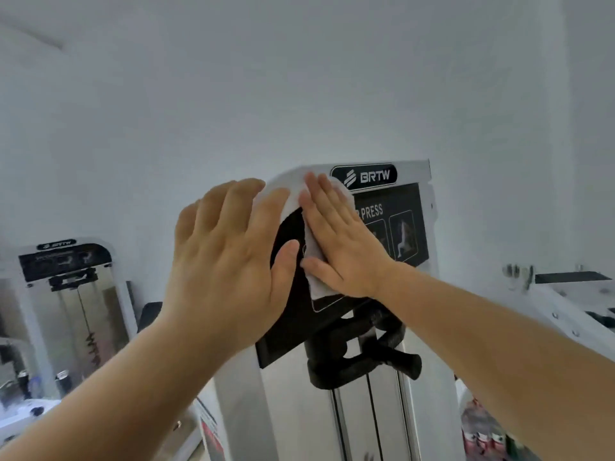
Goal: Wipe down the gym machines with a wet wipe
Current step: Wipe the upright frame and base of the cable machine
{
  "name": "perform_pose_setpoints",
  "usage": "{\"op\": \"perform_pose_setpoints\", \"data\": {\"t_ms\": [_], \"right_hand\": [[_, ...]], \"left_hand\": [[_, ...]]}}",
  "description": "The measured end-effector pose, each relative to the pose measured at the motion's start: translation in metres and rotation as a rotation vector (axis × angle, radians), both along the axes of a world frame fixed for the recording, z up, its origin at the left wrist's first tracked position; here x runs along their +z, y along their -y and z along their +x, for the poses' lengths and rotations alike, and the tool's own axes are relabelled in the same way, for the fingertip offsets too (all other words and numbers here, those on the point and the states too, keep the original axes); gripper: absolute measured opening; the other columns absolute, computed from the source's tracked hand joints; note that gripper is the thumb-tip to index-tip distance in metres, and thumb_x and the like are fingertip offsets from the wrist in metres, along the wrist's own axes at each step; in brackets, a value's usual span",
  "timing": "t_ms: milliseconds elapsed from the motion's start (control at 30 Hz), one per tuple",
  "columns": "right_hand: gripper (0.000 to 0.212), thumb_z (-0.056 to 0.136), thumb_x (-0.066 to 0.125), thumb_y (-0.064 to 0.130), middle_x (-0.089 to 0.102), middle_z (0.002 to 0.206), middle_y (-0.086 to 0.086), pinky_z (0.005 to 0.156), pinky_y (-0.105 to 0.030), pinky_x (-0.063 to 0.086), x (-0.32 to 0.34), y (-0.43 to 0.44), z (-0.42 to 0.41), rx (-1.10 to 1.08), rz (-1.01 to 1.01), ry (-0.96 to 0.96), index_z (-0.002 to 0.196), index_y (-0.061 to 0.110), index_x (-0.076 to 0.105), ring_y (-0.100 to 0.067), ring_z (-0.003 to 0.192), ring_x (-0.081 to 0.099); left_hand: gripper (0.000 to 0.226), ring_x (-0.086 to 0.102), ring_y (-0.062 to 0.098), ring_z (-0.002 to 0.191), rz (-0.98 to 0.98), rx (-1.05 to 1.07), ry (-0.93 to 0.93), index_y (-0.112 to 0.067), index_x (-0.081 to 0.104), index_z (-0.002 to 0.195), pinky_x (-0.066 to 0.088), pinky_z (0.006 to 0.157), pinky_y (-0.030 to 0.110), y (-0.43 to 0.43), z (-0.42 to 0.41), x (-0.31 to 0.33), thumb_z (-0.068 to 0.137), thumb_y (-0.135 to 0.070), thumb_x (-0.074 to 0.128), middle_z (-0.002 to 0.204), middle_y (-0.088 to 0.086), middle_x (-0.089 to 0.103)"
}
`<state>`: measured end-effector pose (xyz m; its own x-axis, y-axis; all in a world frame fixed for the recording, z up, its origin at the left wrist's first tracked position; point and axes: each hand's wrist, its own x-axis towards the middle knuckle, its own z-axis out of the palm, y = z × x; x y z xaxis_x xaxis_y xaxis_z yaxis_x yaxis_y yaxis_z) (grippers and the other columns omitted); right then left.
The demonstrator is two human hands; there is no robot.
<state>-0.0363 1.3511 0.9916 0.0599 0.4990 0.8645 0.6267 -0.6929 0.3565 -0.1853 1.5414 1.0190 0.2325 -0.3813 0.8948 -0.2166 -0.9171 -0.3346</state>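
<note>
Hiding the placard (392, 224), flat right hand (336, 241) pins wipe (316, 277); left hand (229, 257) spread.

The wipe (314, 261) is plain white, unpatterned, against the black panel (392, 221) of the white machine (416, 394). At the panel's twelve o'clock sits a black badge (364, 176) with white letters "BRTW" and a striped white logo. The panel's own print is white too ("PRESS" and small figure drawings). Below it at six o'clock, a black bracket (362, 354). The wall (299, 78) is pale grey-white. At nine o'clock, a second machine (66, 294) repeats the white frame and black top panel, with a shiny silver middle.
</note>
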Motion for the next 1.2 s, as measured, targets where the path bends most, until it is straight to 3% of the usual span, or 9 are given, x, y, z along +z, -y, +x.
{"op": "perform_pose_setpoints", "data": {"t_ms": [133,267,367,533,633,733,933,1067,1200], "right_hand": [[0.085,0.103,0.013,0.063,-0.023,0.169,-0.013,0.129,-0.05,-0.003,0.029,0.06,0.054,-0.145,0.213,-0.238,0.16,0.009,-0.017,-0.025,0.157,-0.021],[0.094,0.096,0.008,0.075,-0.028,0.168,-0.008,0.128,-0.048,-0.011,0.042,0.063,0.065,-0.031,0.512,-0.49,0.161,0.013,-0.018,-0.021,0.154,-0.028],[0.093,0.097,0.009,0.07,-0.028,0.167,-0.015,0.126,-0.046,-0.014,0.022,0.019,0.029,-0.005,0.451,-0.411,0.16,0.007,-0.017,-0.027,0.154,-0.029],[0.087,0.104,0.023,0.06,-0.01,0.169,-0.023,0.129,-0.049,-0.002,-0.048,-0.032,-0.015,0.056,0.375,-0.229,0.161,-0.002,0.002,-0.033,0.158,-0.015],[0.092,0.099,0.011,0.07,-0.023,0.168,-0.016,0.128,-0.045,-0.01,-0.044,-0.013,0.002,0.019,0.677,-0.531,0.161,0.006,-0.013,-0.027,0.155,-0.026],[0.093,0.101,0.02,0.068,-0.024,0.168,-0.016,0.128,-0.045,-0.009,-0.035,-0.002,0.009,0.028,1.033,-0.843,0.161,0.008,-0.017,-0.028,0.155,-0.024],[0.091,0.1,0.011,0.069,-0.023,0.168,-0.019,0.128,-0.046,-0.01,-0.067,-0.041,-0.025,0.029,0.727,-0.52,0.161,0.006,-0.013,-0.027,0.154,-0.029],[0.09,0.102,0.015,0.067,-0.026,0.167,-0.018,0.128,-0.049,-0.008,-0.027,0.01,0.018,0.029,0.847,-0.708,0.16,0.007,-0.017,-0.028,0.154,-0.028],[0.092,0.101,0.014,0.07,-0.028,0.166,-0.018,0.128,-0.051,-0.008,0.0,0.036,0.048,-0.004,0.824,-0.693,0.16,0.008,-0.019,-0.029,0.153,-0.029]], "left_hand": [[0.063,0.034,0.036,0.144,0.129,0.307,-0.11,-0.012,0.039,0.149,0.027,0.117,0.061,0.023,0.021,0.019,0.096,-0.046,0.036,0.154,0.013,0.04],[0.068,0.031,0.035,0.147,0.125,0.432,-0.111,-0.01,0.031,0.154,0.025,0.121,0.058,0.027,0.032,0.02,0.098,-0.048,0.03,0.159,0.013,0.036],[0.067,0.034,0.038,0.144,0.114,0.381,-0.063,-0.007,0.037,0.153,0.026,0.119,0.058,0.027,0.03,0.018,0.097,-0.044,0.037,0.157,0.017,0.039],[0.063,0.038,0.04,0.14,0.135,0.38,-0.028,-0.006,0.042,0.15,0.028,0.116,0.059,0.03,0.028,0.015,0.097,-0.04,0.041,0.155,0.018,0.041],[0.064,0.034,0.039,0.142,0.146,0.419,-0.061,-0.008,0.039,0.151,0.026,0.117,0.059,0.029,0.026,0.014,0.097,-0.043,0.039,0.156,0.016,0.038],[0.067,0.03,0.039,0.144,0.183,0.444,-0.075,-0.008,0.036,0.152,0.024,0.119,0.062,0.03,0.026,0.015,0.095,-0.044,0.039,0.158,0.017,0.033],[0.064,0.027,0.046,0.145,0.281,0.428,-0.039,-0.007,0.05,0.146,0.015,0.115,0.069,0.034,0.034,0.013,0.092,-0.041,0.046,0.158,0.021,0.033],[0.067,0.024,0.045,0.147,0.344,0.431,-0.039,-0.011,0.041,0.152,0.014,0.115,0.07,0.053,0.045,0.025,0.093,-0.043,0.041,0.16,0.02,0.03],[0.063,0.026,0.045,0.147,0.376,0.408,-0.025,-0.012,0.039,0.154,0.013,0.116,0.07,0.078,0.067,0.034,0.097,-0.035,0.048,0.16,0.019,0.031]]}}
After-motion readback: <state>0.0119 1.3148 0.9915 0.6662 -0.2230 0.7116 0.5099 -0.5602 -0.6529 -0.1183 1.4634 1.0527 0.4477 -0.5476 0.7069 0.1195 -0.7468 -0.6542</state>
